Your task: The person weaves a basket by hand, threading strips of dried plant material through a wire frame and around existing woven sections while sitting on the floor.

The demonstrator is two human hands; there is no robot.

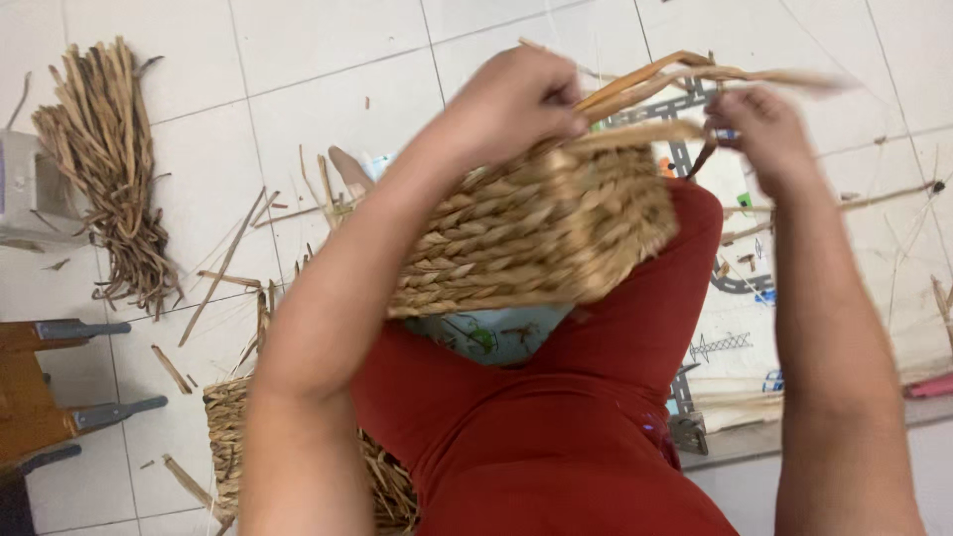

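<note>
While the woven basket rests on my red-clad lap to stay steady, left fingers clamp its rim; right fingers pinch loose straw strands taut above it. Dried straw bundle lies at floor's far-left edge.

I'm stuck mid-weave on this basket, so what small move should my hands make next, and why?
Probably draw the loose strands snug with the right hand while the left hand steadies the rim. The strands stick out free above the woven basket on the red-clad leg, pinched but not tucked in.
</note>
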